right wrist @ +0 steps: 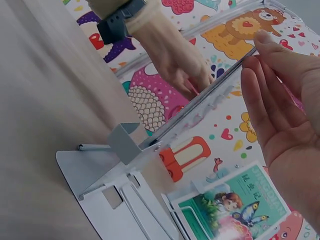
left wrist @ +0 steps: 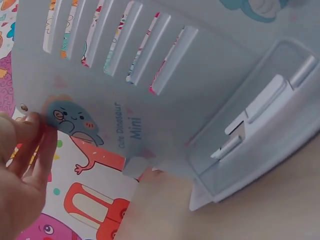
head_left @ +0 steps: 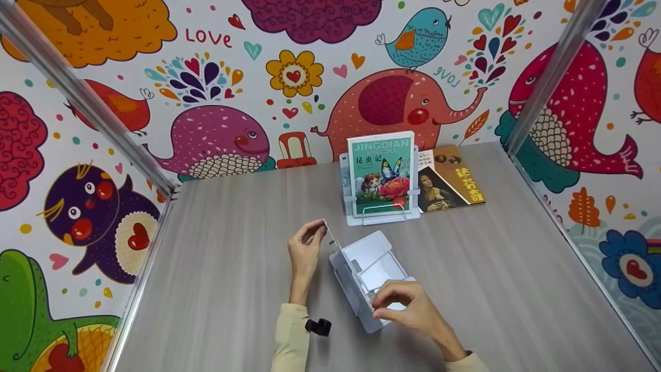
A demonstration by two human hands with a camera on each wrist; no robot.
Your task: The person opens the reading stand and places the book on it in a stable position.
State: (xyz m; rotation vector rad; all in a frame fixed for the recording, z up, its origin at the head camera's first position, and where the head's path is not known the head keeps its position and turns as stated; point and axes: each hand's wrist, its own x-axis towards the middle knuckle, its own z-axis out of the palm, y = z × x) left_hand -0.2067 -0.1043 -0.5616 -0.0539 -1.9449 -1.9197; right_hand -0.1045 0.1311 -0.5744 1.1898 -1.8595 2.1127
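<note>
A pale blue metal book stand (head_left: 379, 266), partly unfolded, sits at the middle of the table. Its slotted back panel (left wrist: 165, 115) rises steeply from the base, and a small dinosaur print (left wrist: 75, 120) with "Cute Dinosaur Mini" shows on its outer face. My left hand (head_left: 303, 253) pinches the panel's far upper corner between thumb and fingers. At the near end of the same top edge, my right hand (head_left: 410, 307) pinches the panel between thumb and fingertips. In the right wrist view, the panel (right wrist: 200, 102) appears nearly edge-on.
Behind the work, a second book stand (head_left: 353, 219) holds a green children's book (head_left: 382, 175) upright. Two more books (head_left: 449, 181) lie overlapping to its right. Printed wall panels (head_left: 294, 124) with metal frame posts (head_left: 555, 77) enclose the grey wood-grain table (head_left: 232, 258).
</note>
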